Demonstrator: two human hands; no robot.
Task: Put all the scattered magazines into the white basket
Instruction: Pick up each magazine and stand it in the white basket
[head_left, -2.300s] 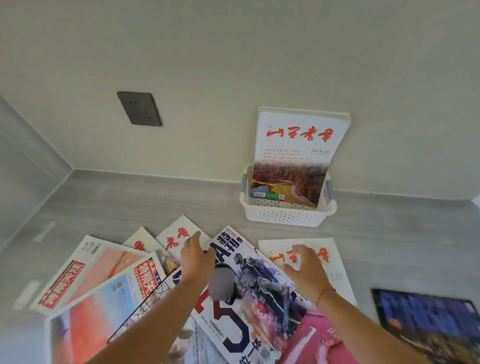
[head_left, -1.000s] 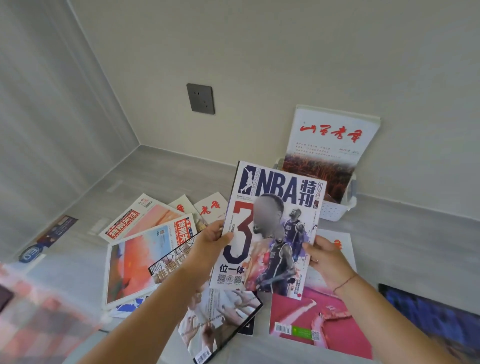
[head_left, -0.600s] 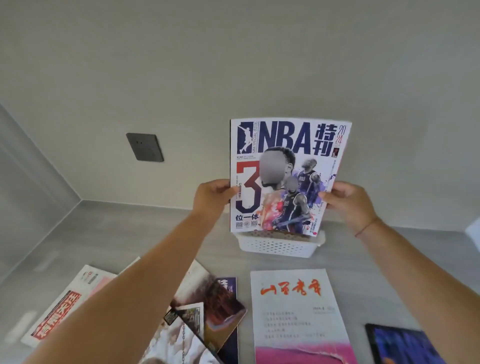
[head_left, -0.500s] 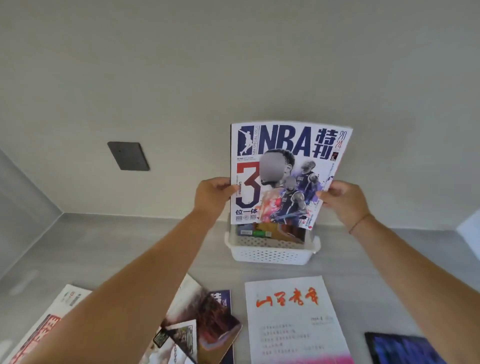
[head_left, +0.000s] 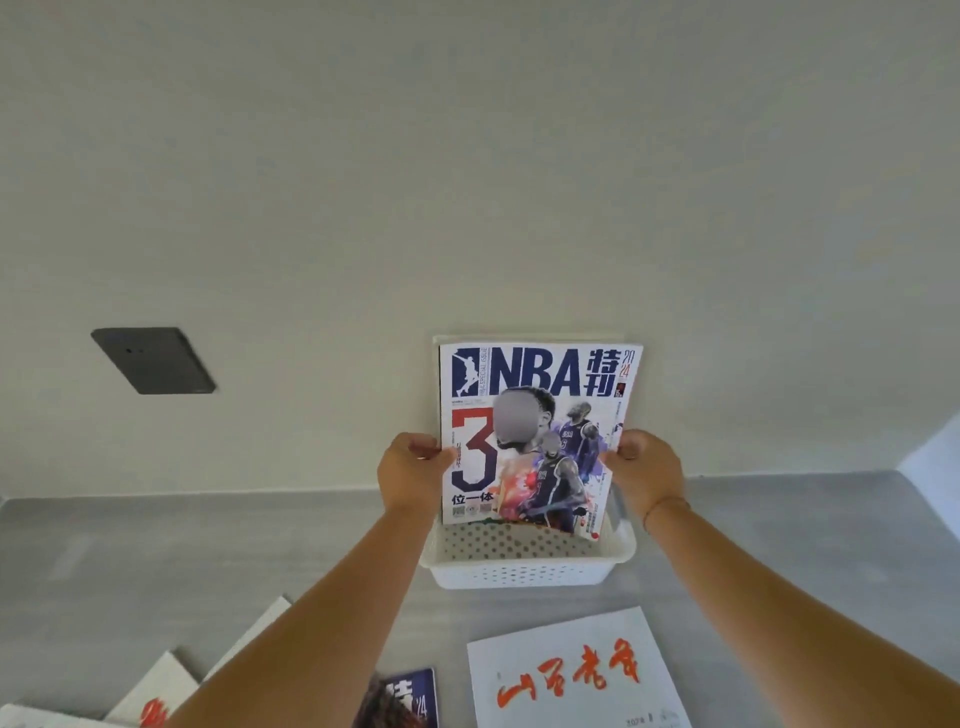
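I hold an NBA magazine (head_left: 540, 431) upright with both hands, its lower edge down inside the white basket (head_left: 524, 574) that stands against the wall. My left hand (head_left: 413, 470) grips its left edge and my right hand (head_left: 647, 467) grips its right edge. Behind it, only the pale top edge of another magazine (head_left: 519, 339) in the basket shows. On the grey surface in front lie a white magazine with red characters (head_left: 576, 675), a dark blue one (head_left: 410, 696) and white ones (head_left: 156, 696) at lower left.
A dark wall socket plate (head_left: 153, 359) sits on the wall at left. The grey counter (head_left: 156, 561) runs along the wall on both sides of the basket. A pale corner (head_left: 935, 457) shows at far right.
Both hands lifted the NBA magazine off the pile, carried it up over the basket and lowered it, so its bottom edge now sits inside the basket in front of the standing magazine.
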